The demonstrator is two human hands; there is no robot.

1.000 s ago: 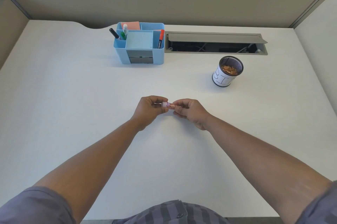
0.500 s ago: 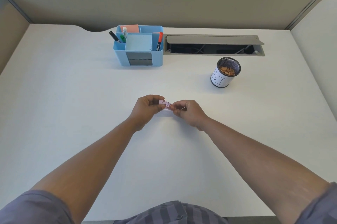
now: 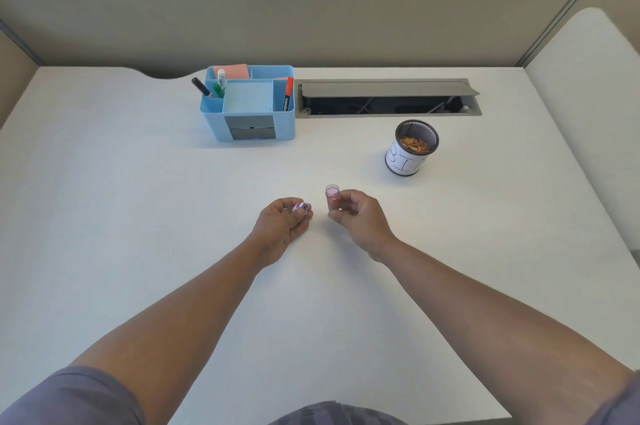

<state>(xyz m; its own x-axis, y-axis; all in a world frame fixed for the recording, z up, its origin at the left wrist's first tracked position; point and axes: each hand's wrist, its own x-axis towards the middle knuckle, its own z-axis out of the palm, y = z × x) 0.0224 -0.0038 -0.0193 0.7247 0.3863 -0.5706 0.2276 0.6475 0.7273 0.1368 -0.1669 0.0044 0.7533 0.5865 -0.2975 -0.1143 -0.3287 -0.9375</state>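
- The pink piece, held as one between both hands a second ago, is now in two parts: a cap [image 3: 300, 206] and a vial [image 3: 332, 196].
- The left hand [image 3: 282, 223] pinches the cap alone at its fingertips and has drawn off, away from the cup [image 3: 412, 147].
- The right hand [image 3: 360, 218] holds the vial alone, on the side nearer the cup.
- The vial, sideways before, now stands upright with its open mouth up.
- The fingertips, touching earlier, are now apart, with bare table showing between the hands.
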